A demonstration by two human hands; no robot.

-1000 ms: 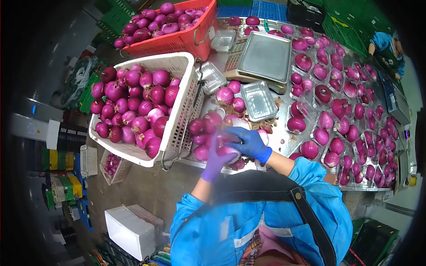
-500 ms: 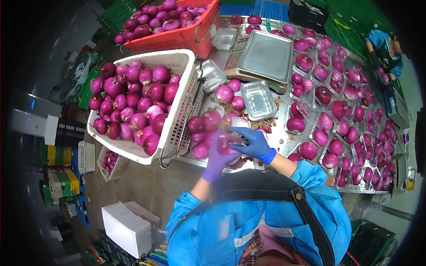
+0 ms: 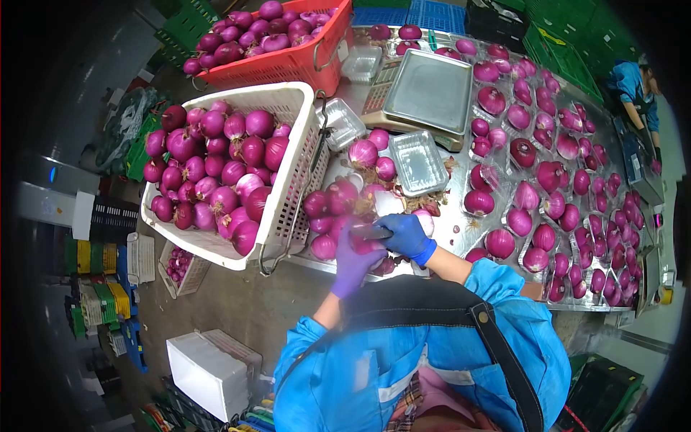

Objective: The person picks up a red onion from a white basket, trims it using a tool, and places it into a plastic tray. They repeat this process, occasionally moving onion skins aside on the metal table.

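Your left hand (image 3: 351, 261) curls its fingers around 1 red onion (image 3: 366, 245) near the front edge of the metal table (image 3: 461, 193). Your right hand (image 3: 408, 237) grips a knife (image 3: 372, 232), blade over the onion; contact is unclear. Beyond lies a clear plastic tray (image 3: 419, 165).

Shows a rounded purple-pink onion (image 3: 366, 245), blurred and partly covered, held up over the near left part of the tabletop (image 3: 464, 234), with a narrow grey knife (image 3: 372, 232), hidden at the handle and pointing left, set sideways across its far side, contact unclear.
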